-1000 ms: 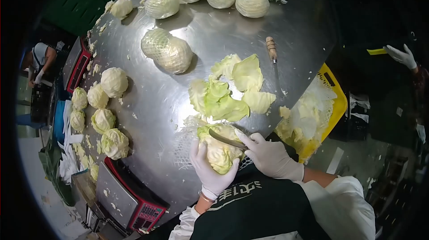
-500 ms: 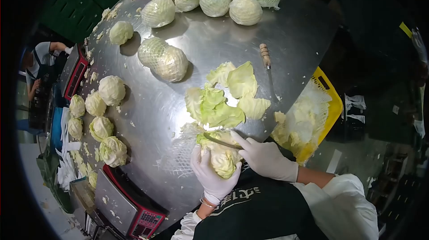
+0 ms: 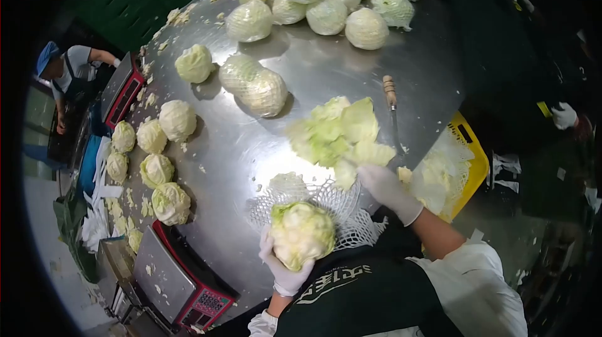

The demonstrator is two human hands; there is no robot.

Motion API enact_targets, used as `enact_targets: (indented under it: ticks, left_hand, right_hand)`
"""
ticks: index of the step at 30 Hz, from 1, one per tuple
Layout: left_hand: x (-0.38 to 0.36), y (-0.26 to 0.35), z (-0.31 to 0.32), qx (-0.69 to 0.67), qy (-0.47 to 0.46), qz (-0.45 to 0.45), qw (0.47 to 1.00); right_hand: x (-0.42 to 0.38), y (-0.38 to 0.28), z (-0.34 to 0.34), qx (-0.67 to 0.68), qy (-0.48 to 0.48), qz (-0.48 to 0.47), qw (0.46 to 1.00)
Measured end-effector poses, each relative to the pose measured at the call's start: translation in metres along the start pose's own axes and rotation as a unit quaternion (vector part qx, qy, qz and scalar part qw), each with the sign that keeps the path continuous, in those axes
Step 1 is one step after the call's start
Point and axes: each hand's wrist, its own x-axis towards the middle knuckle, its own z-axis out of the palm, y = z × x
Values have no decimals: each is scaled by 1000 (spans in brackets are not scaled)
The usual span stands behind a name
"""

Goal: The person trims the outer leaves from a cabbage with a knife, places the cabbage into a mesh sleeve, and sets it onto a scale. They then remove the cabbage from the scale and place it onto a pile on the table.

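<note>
My left hand [image 3: 285, 271], in a white glove, cups a trimmed pale-green cabbage [image 3: 302, 235] from below and the left, in front of my apron. Under and behind it a white foam net [image 3: 338, 202] lies spread on the metal table. My gloved right hand [image 3: 385, 191] is at the near edge of a heap of loose cabbage leaves [image 3: 342, 130], touching or almost touching a leaf. Its fingers are smeared by motion, and the knife seen earlier does not show. Beyond the leaves lies a wooden-handled tool [image 3: 390, 92] with a thin metal shaft.
Net-wrapped cabbages [image 3: 326, 14] pile up at the far side, and two more [image 3: 254, 85] lie mid-table. Bare cabbages [image 3: 177, 121] sit on the left, near red scales [image 3: 204, 305]. A yellow crate [image 3: 480, 161] of leaves stands right. A co-worker [image 3: 78, 73] is at far left.
The knife has left the cabbage and is out of sight. My right hand has moved right and up to the leaves, which are bunched and blurred. The left hand still holds the cabbage.
</note>
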Motion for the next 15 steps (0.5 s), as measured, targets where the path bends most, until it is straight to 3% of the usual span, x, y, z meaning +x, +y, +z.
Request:
enact_targets:
  ticks: [2,4,6,8,9,11,13,15]
  left_hand:
    - [-10,6,-9,-60,25,-55,996]
    - [-15,12,-11,-108,73,-129,983]
    - [-13,14,0,-109,101,-119,982]
    - [-6,21,8,30,54,-17,998]
    - [-6,24,13,40,53,-15,998]
    - [-11,27,16,33,48,-50,997]
    - [-9,30,16,28,44,-85,995]
    - [-1,37,8,158,-2,-43,986]
  right_hand:
    - [0,-9,4,-41,13,-22,999]
    - [-11,-69,-19,197,30,85,976]
    - [-30,-117,-14,220,-25,67,973]
    - [-46,-135,9,205,-13,-49,977]
    - [-48,-135,15,201,-11,-49,978]
    - [-47,-128,25,3,-19,-154,988]
    - [-44,-122,16,38,-61,-146,987]
    - [-46,-114,11,76,-102,-135,983]
